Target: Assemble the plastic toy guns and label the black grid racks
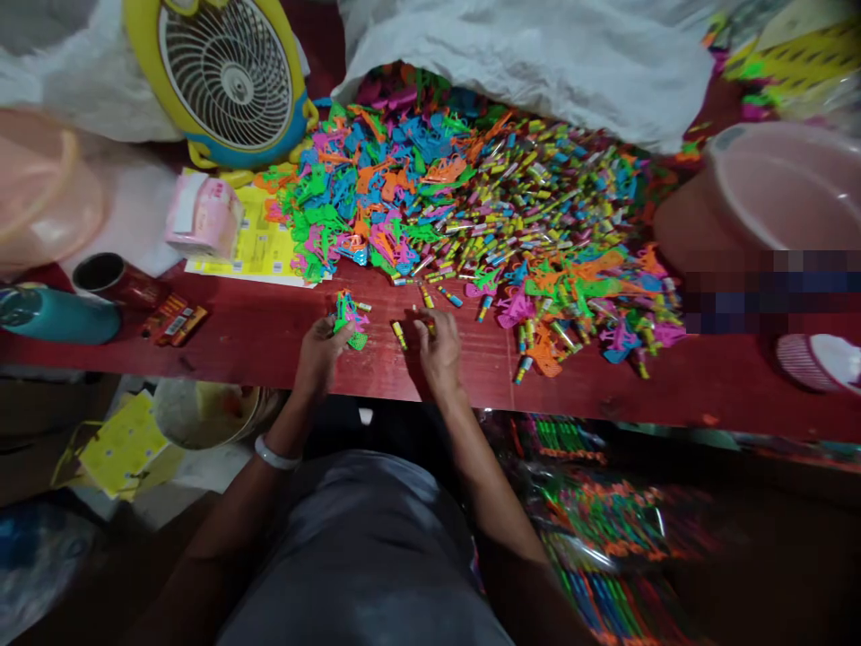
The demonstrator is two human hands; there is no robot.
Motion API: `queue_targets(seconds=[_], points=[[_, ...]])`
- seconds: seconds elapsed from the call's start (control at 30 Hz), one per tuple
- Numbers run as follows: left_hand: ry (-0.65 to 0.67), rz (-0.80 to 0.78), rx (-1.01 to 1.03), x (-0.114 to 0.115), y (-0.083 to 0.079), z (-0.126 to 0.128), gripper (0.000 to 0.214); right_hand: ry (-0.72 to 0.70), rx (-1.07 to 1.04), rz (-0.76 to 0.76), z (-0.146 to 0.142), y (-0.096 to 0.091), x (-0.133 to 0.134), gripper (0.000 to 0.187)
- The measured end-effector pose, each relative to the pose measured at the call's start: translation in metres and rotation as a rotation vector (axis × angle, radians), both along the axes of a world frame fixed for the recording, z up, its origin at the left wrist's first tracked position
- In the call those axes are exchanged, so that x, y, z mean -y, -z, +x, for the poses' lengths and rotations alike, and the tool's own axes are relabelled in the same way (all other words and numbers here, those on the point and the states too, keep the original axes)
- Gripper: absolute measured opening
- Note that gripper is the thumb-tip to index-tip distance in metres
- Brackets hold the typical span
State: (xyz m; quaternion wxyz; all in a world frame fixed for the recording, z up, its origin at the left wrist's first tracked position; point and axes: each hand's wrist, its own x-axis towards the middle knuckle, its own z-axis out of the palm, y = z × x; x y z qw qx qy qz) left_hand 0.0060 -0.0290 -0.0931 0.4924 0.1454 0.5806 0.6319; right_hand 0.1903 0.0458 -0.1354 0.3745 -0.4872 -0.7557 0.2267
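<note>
My left hand (318, 352) is closed round a small bunch of flat plastic toy pieces (350, 325) in green, pink and blue, held just over the red table. To its right, my right hand (440, 348) is curled, thumb and fingers together, with a bit of yellow showing between them that looks like a small tube. A yellow-banded tube (399, 335) lies on the table between my hands. Beyond them spreads a heap of bright plastic toy pieces (377, 184), joined on the right by a pile of small banded tubes (531, 184).
A yellow and blue fan (296, 67) stands behind the heap, beside a white sack (538, 54). Leftward are a pink tissue pack (205, 215), a dark cup (121, 280) and a teal bottle (67, 314). A pink tub (692, 206) is at right. Bagged colourful pieces (605, 520) lie below the table edge.
</note>
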Motion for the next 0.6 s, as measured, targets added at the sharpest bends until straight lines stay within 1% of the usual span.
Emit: queue_targets(seconds=[0.13,0.2,0.27,0.33,0.4,0.43,0.47,0.5,0.6], points=[[-0.001,-0.001,-0.068,0.003,0.005,0.006,0.034,-0.059,0.237,-0.130,-0.009,-0.005,0.005,0.024],[0.005,0.023,-0.091,0.004,0.005,0.011,0.031,-0.080,0.260,-0.188,-0.015,-0.008,0.008,0.018],[0.006,0.050,-0.092,0.005,0.005,0.015,0.028,-0.067,0.133,-0.267,-0.017,-0.011,0.011,0.017],[-0.006,0.072,-0.103,0.006,0.004,0.018,0.024,-0.074,-0.109,-0.402,-0.016,-0.014,0.016,0.024],[0.000,0.102,-0.119,0.007,0.005,0.021,0.022,-0.137,-0.325,-0.543,-0.015,-0.016,0.023,0.032],[0.019,0.120,-0.119,0.008,0.006,0.023,0.022,-0.172,-0.381,-0.578,-0.015,-0.017,0.026,0.033],[0.039,0.134,-0.113,0.009,0.006,0.025,0.023,-0.191,-0.398,-0.573,-0.015,-0.018,0.030,0.032],[0.061,0.142,-0.109,0.010,0.007,0.028,0.025,-0.195,-0.380,-0.525,-0.015,-0.018,0.034,0.029],[0.116,0.128,-0.077,0.014,0.006,0.036,0.031,-0.171,-0.236,-0.231,-0.015,-0.018,0.041,0.019]])
